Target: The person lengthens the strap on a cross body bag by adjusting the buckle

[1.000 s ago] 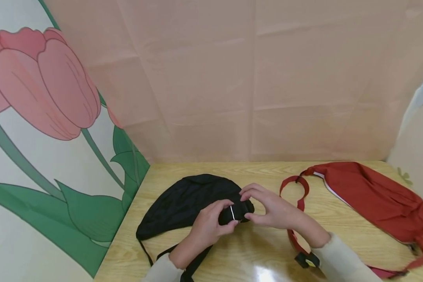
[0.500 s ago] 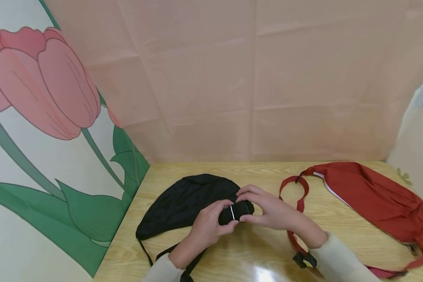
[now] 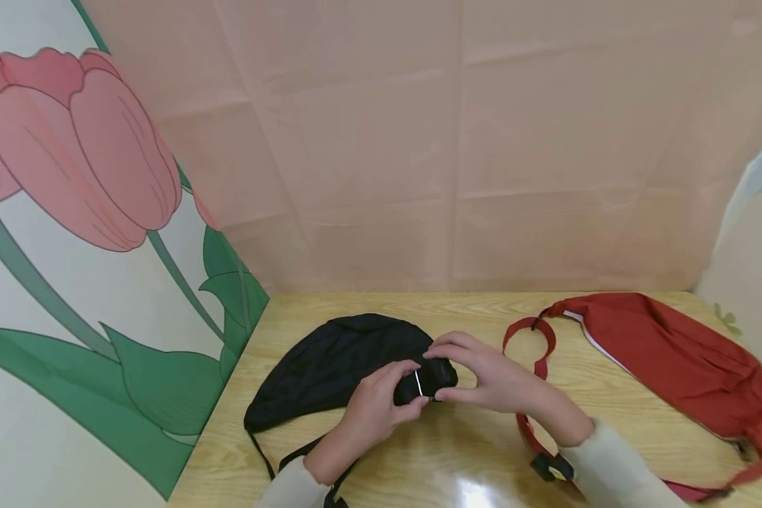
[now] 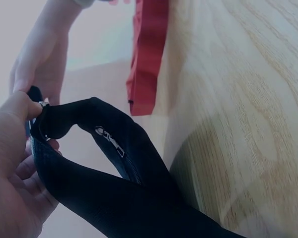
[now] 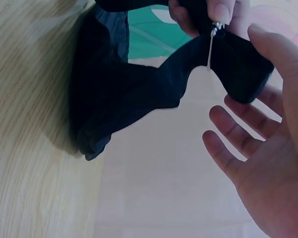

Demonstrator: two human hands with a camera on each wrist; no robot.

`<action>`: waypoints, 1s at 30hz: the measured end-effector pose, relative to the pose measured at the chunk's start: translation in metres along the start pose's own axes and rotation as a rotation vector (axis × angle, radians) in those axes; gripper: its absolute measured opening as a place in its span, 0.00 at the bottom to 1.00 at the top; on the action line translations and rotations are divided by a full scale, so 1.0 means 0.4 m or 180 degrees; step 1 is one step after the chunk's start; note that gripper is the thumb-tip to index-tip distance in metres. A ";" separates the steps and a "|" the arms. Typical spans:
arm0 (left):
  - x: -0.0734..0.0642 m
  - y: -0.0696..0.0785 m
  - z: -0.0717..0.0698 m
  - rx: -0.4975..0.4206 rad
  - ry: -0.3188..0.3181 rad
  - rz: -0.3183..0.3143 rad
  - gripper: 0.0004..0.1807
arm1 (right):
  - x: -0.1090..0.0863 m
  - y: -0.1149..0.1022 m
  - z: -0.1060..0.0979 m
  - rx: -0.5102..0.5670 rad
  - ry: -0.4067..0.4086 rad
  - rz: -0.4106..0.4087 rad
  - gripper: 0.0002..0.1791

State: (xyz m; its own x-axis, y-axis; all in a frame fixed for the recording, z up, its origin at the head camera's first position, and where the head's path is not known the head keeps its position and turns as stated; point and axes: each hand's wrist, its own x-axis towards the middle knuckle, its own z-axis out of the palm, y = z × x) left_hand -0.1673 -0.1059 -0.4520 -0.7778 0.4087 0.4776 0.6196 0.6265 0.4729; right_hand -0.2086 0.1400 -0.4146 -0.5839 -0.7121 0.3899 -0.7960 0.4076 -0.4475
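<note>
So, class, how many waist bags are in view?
2: a black waist bag, pinched by the left hand, and a red waist bag to its right on the table.

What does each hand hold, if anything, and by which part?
The left hand pinches the black bag at a white strip. Whether the right hand, at the bag's end, grips is unclear.

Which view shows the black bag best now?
The head view: nearly the whole body of the black bag shows, its right end partly covered by the left hand and right hand. The left wrist view shows a close section with a zip pull; the right wrist view shows a section cropped at the top.
</note>
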 end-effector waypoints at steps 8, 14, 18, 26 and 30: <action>0.002 0.001 0.001 -0.0001 -0.0016 -0.0027 0.25 | 0.000 0.007 -0.008 0.0016 -0.0022 0.0043 0.20; 0.000 0.002 0.002 -0.0023 -0.0030 -0.0021 0.25 | -0.009 0.008 -0.020 0.0123 -0.0049 0.0140 0.21; 0.000 0.004 0.002 0.0006 -0.0031 -0.0042 0.25 | -0.002 0.004 -0.013 0.0023 -0.0153 0.0060 0.25; 0.002 0.007 0.003 0.0018 -0.0057 -0.0089 0.25 | 0.000 0.009 -0.008 -0.0094 -0.0187 0.0004 0.21; 0.002 0.006 0.004 0.0016 -0.0074 -0.0127 0.25 | -0.010 0.014 -0.025 -0.0023 -0.0173 0.0122 0.21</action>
State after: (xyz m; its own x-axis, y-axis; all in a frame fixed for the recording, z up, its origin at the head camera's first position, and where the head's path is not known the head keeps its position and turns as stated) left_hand -0.1668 -0.1030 -0.4515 -0.8041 0.3987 0.4410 0.5876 0.6459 0.4874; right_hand -0.2122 0.1509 -0.4108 -0.6044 -0.7258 0.3283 -0.7746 0.4391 -0.4553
